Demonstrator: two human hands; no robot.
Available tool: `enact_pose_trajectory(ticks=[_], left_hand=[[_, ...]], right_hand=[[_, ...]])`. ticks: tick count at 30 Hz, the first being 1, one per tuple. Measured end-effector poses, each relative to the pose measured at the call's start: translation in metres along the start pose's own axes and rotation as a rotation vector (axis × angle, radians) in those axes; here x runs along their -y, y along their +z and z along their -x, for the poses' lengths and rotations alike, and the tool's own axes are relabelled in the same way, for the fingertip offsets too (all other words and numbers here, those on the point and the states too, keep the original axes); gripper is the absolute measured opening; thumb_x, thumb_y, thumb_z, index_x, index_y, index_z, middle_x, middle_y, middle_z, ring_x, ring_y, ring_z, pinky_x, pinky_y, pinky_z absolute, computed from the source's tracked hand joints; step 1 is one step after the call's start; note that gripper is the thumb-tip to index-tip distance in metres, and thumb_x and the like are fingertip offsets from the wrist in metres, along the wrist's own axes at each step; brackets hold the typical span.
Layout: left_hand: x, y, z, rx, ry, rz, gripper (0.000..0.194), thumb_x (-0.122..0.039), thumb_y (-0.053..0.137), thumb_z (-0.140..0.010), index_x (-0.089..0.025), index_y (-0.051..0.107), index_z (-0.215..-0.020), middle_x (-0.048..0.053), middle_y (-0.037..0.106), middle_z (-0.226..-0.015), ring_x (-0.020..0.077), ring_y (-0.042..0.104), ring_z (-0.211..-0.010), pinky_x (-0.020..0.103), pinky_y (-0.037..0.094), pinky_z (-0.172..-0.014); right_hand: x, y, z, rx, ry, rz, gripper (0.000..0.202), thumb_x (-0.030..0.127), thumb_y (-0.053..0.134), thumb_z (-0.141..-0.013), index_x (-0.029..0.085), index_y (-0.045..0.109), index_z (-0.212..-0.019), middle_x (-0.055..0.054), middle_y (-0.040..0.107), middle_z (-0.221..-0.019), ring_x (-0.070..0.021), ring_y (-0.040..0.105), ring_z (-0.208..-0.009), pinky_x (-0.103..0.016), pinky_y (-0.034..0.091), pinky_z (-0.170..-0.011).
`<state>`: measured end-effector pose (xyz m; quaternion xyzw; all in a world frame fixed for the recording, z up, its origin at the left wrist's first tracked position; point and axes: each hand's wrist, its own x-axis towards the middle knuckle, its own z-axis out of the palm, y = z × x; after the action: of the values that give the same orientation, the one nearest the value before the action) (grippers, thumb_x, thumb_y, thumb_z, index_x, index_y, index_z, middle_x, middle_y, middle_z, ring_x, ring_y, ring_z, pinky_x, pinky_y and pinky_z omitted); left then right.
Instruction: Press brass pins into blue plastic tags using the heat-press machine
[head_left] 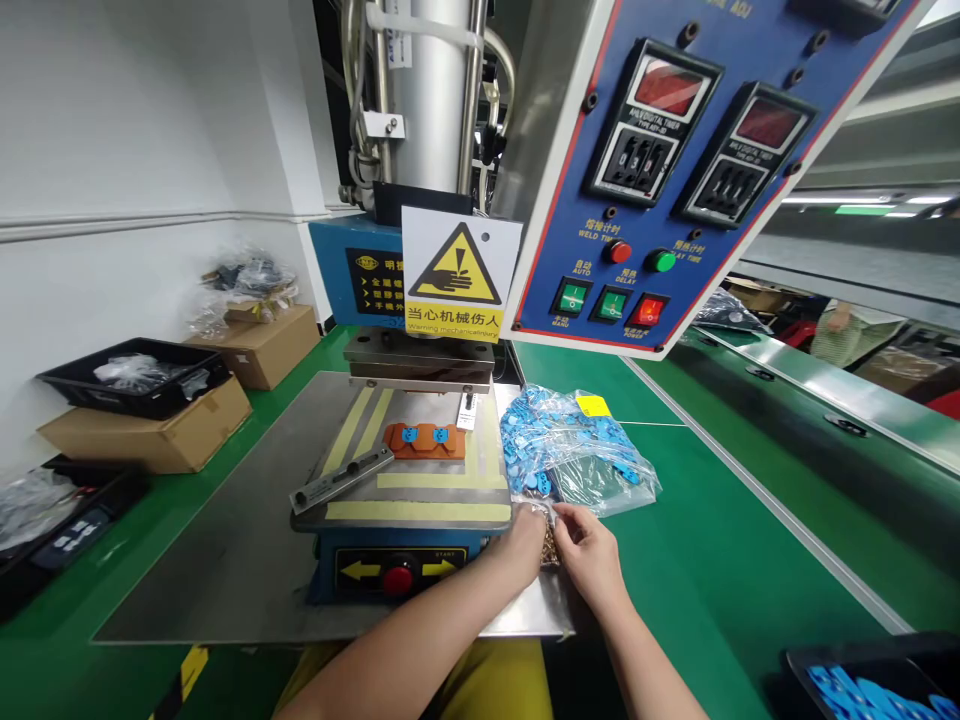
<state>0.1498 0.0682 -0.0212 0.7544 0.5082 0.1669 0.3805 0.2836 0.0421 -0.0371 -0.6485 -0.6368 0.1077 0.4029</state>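
My left hand (527,545) bends down at the clear bag of small brass-coloured parts (550,550), its fingertips hidden. On the bag's other side my right hand (591,555) has its thumb and forefinger closed at the bag's upper edge. Just beyond both hands lies a larger clear bag of blue plastic pieces (536,440) with a yellow label. On the press bed, an orange-brown fixture (427,442) carries two blue pieces (409,436). A flat metal bar (341,480) lies at an angle against the fixture's left side.
The press head (420,360) hangs over the bed below a warning sign (461,272). A blue control panel (637,200) juts out at upper right. The red start button (397,580) is on the bed's front. A black tray of blue pieces (877,690) stands at lower right.
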Motion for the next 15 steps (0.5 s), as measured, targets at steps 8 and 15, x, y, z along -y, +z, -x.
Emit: enact_pose_trajectory(ticks=[8,15], left_hand=[[-0.0053,-0.0085,0.0046,0.039,0.045,-0.281,0.039,0.001,0.042,-0.081,-0.013,0.061,-0.112,0.015,0.056,-0.115,0.0258,0.058,-0.106,0.032,0.048,-0.083],[0.0000,-0.0082,0.0063,0.016,0.170,-0.279,0.037,-0.004,0.031,-0.088,-0.012,0.060,-0.108,0.014,0.056,-0.112,0.0236,0.054,-0.111,0.035,0.041,-0.097]], right_hand=[[0.0050,0.0000,-0.0027,0.004,-0.056,-0.139,0.013,0.022,0.052,-0.078,0.020,0.065,-0.078,-0.006,0.062,-0.072,-0.0195,0.056,-0.060,-0.034,0.044,-0.058],[0.0092,0.0034,-0.0009,-0.023,-0.037,-0.180,0.010,0.016,0.055,-0.075,0.020,0.064,-0.070,-0.002,0.059,-0.065,-0.0167,0.053,-0.060,-0.030,0.042,-0.059]])
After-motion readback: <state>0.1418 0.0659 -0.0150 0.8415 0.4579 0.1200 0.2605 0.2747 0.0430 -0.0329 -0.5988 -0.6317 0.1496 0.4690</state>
